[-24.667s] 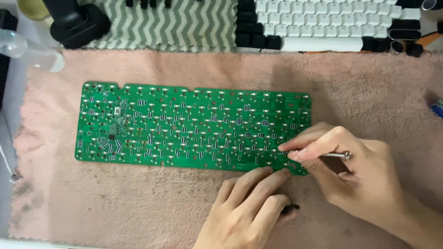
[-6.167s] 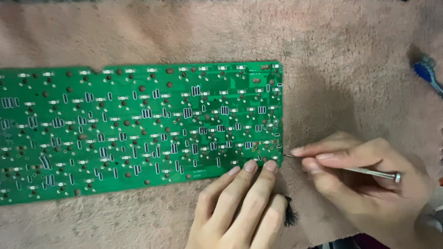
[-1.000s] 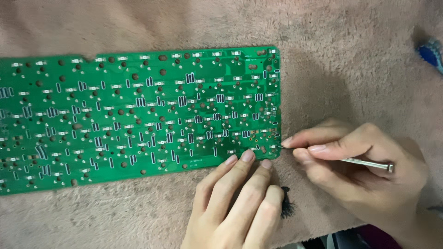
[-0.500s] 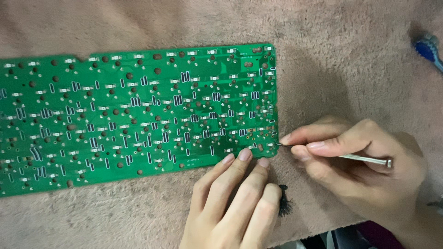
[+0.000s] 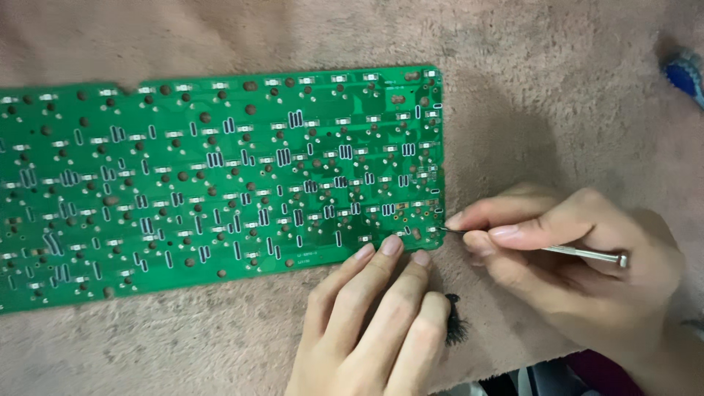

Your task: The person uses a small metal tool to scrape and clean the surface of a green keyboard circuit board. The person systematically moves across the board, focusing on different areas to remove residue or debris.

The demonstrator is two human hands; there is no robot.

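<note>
A long green circuit board (image 5: 220,176) lies flat on a pinkish fuzzy cloth (image 5: 557,110), its solder side up. My left hand (image 5: 374,323) presses two fingertips on the board's near right edge. My right hand (image 5: 572,271) pinches a thin metal tool (image 5: 579,253) like a pen, with the tip touching the board's lower right corner. A small black tuft (image 5: 456,323) shows beside my left hand's fingers; I cannot tell what it is.
A blue object (image 5: 686,73) peeks in at the right edge on the cloth. A dark reddish bit of clothing (image 5: 587,370) shows at the bottom right.
Over the last second the board and hands shifted slightly in the picture. The tool tip stays at the board's lower right corner and both hands keep their hold.
</note>
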